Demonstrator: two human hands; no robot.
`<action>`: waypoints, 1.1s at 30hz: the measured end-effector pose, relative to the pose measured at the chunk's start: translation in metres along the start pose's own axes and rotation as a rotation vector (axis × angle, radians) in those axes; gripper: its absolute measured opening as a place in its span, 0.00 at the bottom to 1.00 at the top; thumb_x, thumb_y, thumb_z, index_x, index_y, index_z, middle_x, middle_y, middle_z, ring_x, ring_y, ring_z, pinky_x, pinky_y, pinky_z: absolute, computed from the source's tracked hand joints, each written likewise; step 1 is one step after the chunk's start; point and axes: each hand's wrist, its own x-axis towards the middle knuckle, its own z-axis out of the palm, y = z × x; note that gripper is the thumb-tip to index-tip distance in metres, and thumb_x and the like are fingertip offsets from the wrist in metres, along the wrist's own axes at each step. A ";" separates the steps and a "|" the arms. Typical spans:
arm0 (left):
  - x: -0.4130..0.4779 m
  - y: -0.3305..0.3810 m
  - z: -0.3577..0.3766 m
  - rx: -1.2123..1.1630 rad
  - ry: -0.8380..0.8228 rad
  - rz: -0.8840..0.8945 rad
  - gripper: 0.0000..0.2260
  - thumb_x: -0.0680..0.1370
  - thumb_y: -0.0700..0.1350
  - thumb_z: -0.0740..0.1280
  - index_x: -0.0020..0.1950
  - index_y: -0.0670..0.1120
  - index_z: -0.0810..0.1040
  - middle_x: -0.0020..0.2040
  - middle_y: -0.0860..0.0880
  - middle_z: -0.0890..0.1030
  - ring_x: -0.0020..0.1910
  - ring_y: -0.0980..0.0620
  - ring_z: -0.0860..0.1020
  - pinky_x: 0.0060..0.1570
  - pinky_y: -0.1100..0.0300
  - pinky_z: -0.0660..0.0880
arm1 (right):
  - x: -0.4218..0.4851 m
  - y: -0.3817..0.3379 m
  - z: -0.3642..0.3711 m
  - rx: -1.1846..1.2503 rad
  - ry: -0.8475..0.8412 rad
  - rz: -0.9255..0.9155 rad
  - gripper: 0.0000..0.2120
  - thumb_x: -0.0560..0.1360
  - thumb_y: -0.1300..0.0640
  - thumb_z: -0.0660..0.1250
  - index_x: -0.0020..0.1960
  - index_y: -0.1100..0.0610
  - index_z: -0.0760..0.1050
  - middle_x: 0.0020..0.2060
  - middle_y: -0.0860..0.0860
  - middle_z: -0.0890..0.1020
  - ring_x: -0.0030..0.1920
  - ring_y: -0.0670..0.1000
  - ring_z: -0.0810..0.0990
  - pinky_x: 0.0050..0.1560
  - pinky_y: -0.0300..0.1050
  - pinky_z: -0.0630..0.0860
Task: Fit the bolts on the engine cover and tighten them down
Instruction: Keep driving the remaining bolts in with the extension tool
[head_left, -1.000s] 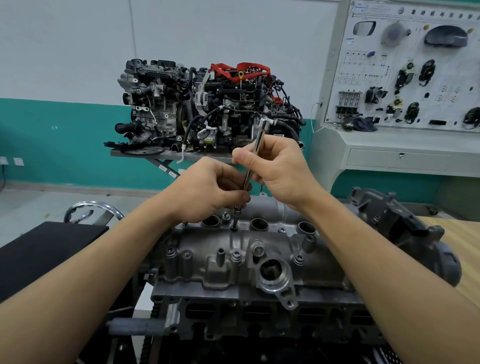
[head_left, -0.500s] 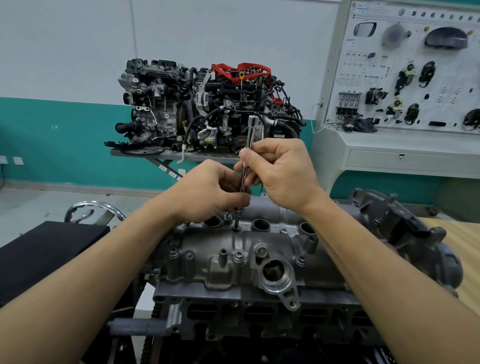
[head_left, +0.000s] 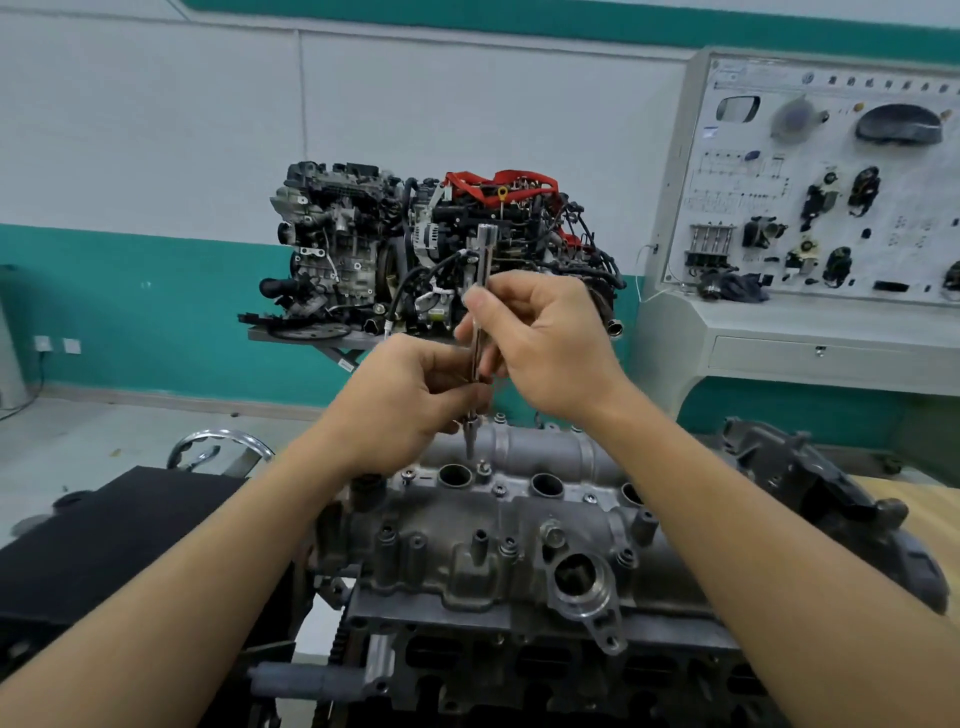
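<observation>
The grey engine cover (head_left: 467, 561) is sitting on top of the engine block (head_left: 545, 670) in the middle of the view, with a row of round holes running along its far half. Behind it, against the wall, a second engine (head_left: 358, 260) with red hoses is resting on a metal stand. To the right of that, a white display board (head_left: 769, 171) hung with car parts is standing on a grey cabinet. A black moulded part (head_left: 831, 499) is lying just beside the cover's right end, in front of a wooden worktop (head_left: 935, 504), and a black pad (head_left: 119, 530) is lying off the cover's left end. Both forearms are reaching in from the near edge and meeting over the cover's far edge. The right hand (head_left: 556, 343) is pinching the upper shaft of a long, thin driver (head_left: 484, 260) between thumb and fingers. The left hand (head_left: 410, 410), just below it, is curling its fingers round the lower shaft. The driver is standing nearly upright, its top showing above the right hand and its tip pointing down at the cover's far half. A bolt (head_left: 484, 469) is sticking up between the first two holes from the left, just beside the tip; whether the two are touching is not clear. More bolt heads (head_left: 500, 488) are sitting in the cover close to the holes.
</observation>
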 end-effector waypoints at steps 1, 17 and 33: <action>-0.003 -0.003 -0.008 0.013 0.034 0.006 0.09 0.77 0.37 0.72 0.45 0.52 0.86 0.38 0.49 0.86 0.37 0.49 0.84 0.40 0.57 0.81 | 0.004 0.000 0.009 0.006 -0.027 -0.006 0.13 0.82 0.60 0.64 0.41 0.64 0.79 0.35 0.59 0.84 0.26 0.52 0.79 0.28 0.41 0.74; -0.027 -0.033 -0.013 0.033 0.248 -0.134 0.03 0.74 0.39 0.75 0.42 0.47 0.85 0.34 0.48 0.86 0.29 0.61 0.75 0.31 0.69 0.71 | 0.009 0.023 0.049 0.122 -0.144 -0.060 0.12 0.82 0.63 0.61 0.44 0.68 0.77 0.35 0.59 0.83 0.26 0.50 0.75 0.29 0.39 0.72; -0.022 -0.022 -0.006 0.327 0.253 -0.155 0.03 0.76 0.43 0.74 0.42 0.46 0.86 0.32 0.53 0.84 0.32 0.55 0.80 0.35 0.63 0.75 | 0.000 0.031 0.047 0.300 -0.092 0.015 0.10 0.82 0.60 0.63 0.44 0.57 0.79 0.36 0.48 0.86 0.26 0.45 0.75 0.29 0.36 0.73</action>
